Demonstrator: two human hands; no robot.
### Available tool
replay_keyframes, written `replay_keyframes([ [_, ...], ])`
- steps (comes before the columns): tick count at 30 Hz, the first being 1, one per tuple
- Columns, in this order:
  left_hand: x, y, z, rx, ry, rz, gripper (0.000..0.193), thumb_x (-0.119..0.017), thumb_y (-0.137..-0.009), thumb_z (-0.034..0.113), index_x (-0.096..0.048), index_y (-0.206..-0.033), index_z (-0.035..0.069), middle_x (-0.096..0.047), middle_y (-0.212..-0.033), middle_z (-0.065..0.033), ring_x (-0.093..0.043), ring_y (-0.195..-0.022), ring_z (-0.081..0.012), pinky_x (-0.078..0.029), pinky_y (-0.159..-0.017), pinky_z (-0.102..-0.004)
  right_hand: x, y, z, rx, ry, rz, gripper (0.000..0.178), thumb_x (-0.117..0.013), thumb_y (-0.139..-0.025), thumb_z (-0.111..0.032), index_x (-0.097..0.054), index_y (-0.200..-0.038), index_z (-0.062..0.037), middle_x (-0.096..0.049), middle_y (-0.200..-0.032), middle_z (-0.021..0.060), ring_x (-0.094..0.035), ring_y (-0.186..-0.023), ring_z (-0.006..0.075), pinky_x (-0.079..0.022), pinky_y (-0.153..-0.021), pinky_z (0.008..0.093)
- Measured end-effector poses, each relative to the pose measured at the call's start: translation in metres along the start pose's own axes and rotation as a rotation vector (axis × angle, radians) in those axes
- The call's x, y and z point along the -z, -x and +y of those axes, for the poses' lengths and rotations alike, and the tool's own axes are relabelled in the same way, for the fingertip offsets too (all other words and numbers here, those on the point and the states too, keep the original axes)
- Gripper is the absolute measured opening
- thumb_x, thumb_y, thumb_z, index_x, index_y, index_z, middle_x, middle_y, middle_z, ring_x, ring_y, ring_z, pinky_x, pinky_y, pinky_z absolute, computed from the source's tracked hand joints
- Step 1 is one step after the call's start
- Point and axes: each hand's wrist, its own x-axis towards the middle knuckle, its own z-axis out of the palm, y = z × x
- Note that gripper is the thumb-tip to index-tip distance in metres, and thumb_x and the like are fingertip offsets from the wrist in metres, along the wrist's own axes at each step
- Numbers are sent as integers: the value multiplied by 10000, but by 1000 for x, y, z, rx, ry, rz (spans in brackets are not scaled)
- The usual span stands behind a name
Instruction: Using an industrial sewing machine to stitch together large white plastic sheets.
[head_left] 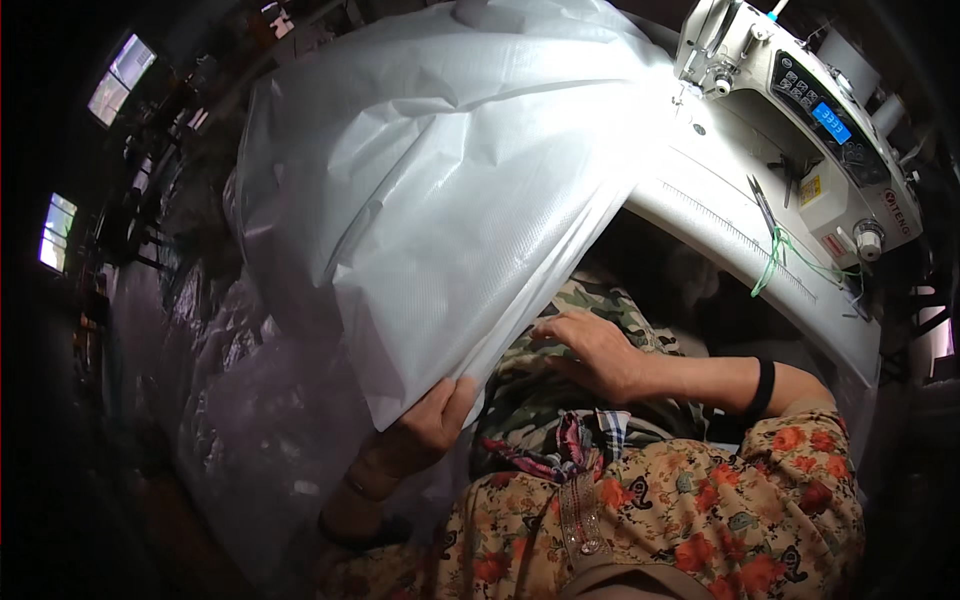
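Note:
A large white woven plastic sheet (430, 190) spreads from the sewing machine (800, 110) down toward my lap, its right edge folded in layers. At the sheet's near corner, my left hand (430, 420) pinches the folded edge between thumb and fingers. My right hand (595, 355) is over my lap, just right of that edge, with its fingers stretched out and bent a little. It appears to hold nothing. The far part of the edge lies in bright light beside the machine's needle area.
On the white machine table (730, 220) lie dark thread snips (765, 205) and a tangle of green thread (775, 260). A ruler scale runs along the table's near edge. Crumpled translucent plastic (250, 420) heaps up at the left. Thread cones (850, 65) stand behind the machine.

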Motion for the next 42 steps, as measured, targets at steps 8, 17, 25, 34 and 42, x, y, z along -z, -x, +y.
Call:
replay_keyframes([
  [8, 15, -34, 51, -56, 50, -46, 129, -575, -830, 40, -603, -934, -32, -459, -640, -55, -545, -524, -186, -437, -465, -337, -139, -98, 40, 154, -517, -464, 219, -571, -891, -111, -665, -1056, -2, -648, -1047, 224, -618, -1021, 354, -495, -929, 411],
  [17, -65, 8, 48, 131, 103, 34, 222, -558, -807, -20, -603, -1025, -24, -541, -731, -125, -599, -671, -277, -489, -613, -383, -37, -38, 13, 247, -223, -389, 215, -560, -889, -91, -668, -1043, 13, -669, -1006, 236, -641, -995, 345, -510, -906, 407],
  [25, -86, 22, 59, 340, 246, 189, 43, -610, -816, -34, -634, -825, 1, -608, -829, -145, -624, -743, -305, -513, -682, -415, 33, -30, -55, 614, 430, -217, 174, -621, -836, -181, -626, -938, -40, -576, -902, 67, -569, -995, 229, -433, -980, 412],
  [34, -72, 20, 71, 569, 377, 296, 57, -607, -772, -77, -603, -773, -20, -541, -724, -123, -560, -657, -305, -455, -629, -417, -11, -31, -29, 607, 368, -384, 179, -616, -882, -214, -670, -948, -56, -565, -866, 48, -580, -987, 202, -405, -1020, 408],
  [42, -67, 38, 78, 799, 415, 223, 104, -658, -782, 44, -657, -878, 4, -632, -752, -165, -643, -698, -351, -498, -627, -434, -17, -41, -38, 630, 311, -318, 207, -644, -879, -211, -651, -1006, -47, -634, -960, 78, -614, -1037, 243, -428, -968, 438],
])
